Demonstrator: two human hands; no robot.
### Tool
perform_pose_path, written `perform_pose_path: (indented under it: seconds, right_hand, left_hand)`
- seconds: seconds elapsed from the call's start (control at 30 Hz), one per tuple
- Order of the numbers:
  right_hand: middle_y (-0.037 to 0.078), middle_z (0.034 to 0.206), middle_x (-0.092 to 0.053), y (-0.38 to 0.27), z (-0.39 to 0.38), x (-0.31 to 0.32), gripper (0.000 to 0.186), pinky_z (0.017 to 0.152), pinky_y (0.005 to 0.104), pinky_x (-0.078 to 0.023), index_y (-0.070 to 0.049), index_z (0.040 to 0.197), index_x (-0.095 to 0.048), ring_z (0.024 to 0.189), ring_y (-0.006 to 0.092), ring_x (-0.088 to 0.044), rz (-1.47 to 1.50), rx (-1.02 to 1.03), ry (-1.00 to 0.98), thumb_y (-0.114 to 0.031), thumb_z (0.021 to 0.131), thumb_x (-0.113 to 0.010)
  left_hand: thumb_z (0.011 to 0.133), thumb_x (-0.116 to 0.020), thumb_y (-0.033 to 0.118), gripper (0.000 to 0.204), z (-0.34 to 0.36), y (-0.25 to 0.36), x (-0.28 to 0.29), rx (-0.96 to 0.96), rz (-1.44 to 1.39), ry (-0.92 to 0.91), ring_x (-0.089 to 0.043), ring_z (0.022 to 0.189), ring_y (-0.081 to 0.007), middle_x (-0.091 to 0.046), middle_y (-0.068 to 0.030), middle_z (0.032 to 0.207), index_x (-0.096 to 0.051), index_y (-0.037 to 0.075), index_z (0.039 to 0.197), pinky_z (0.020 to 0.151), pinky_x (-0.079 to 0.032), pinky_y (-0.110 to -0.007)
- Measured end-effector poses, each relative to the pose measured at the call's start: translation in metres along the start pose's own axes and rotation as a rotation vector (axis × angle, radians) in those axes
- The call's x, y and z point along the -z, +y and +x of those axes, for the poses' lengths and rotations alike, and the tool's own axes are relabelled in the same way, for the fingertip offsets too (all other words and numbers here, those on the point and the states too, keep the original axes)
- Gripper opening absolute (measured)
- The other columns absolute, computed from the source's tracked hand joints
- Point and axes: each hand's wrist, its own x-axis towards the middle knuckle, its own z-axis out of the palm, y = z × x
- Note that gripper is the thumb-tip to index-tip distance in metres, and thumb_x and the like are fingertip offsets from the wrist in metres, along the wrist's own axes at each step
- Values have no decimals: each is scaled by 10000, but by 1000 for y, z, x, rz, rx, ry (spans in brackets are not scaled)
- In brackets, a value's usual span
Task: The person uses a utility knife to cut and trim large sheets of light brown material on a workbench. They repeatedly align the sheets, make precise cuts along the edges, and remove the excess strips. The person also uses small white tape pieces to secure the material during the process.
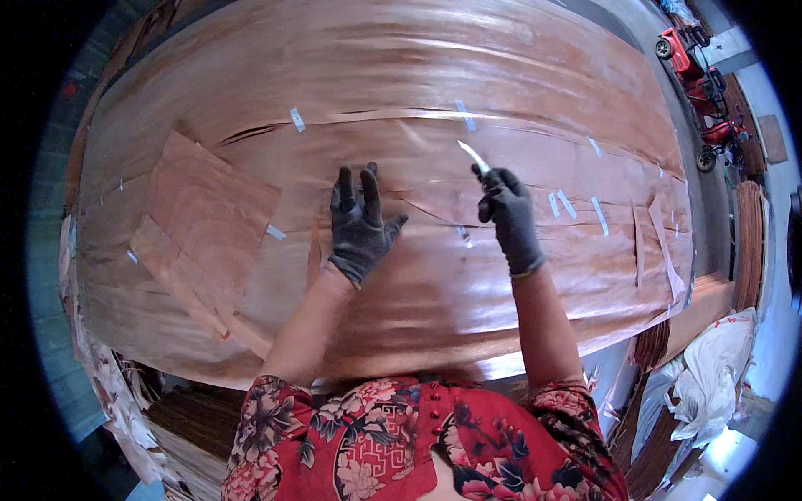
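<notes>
A broad reddish-brown wood veneer sheet (401, 75) spreads in front of me, with wrinkles, a long split and small strips of pale tape (297, 119) across it. My left hand (363, 225), in a dark grey glove, is over the sheet's middle, its fingers stretched and the thumb apart, holding nothing. To its right, my gloved right hand (511, 221) grips a knife (474, 156) whose pale blade points away and to the left. Between the hands runs a slanting edge in the veneer. Whether either hand touches the sheet I cannot tell.
At left lies a loose squarish veneer piece (209, 196), with a narrower piece (180, 267) beside it. Thin veneer slivers (664, 246) lie near the right edge. Past that edge are a red wheeled vehicle (706, 96), stacked veneer (748, 242) and white plastic sheeting (710, 367).
</notes>
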Motion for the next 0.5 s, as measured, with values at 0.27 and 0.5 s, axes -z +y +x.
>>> perform_pose_path:
  seconds: [0.27, 0.5]
  right_hand:
    - [-17, 629, -486, 34, -22, -10, 142, 407, 218, -339, -29, 856, -591, 449, 61, -438, -120, -64, -8, -131, 920, -516]
    - [-29, 661, -497, 22, -19, -12, 146, 404, 205, -319, -12, 929, -615, 444, 44, -409, -99, -61, 30, -119, 922, -516]
  left_hand:
    - [797, -607, 402, 956, 0, -2, -15, 128, 52, -129, -102, 1375, -405, -210, -112, 1500, -16, 42, 1457, 1079, -139, -535]
    - [798, -593, 404, 717, 23, 14, -23, 139, 209, -91, -183, 1340, -438, -267, -157, 1463, -319, 173, 1418, 1067, -142, -565]
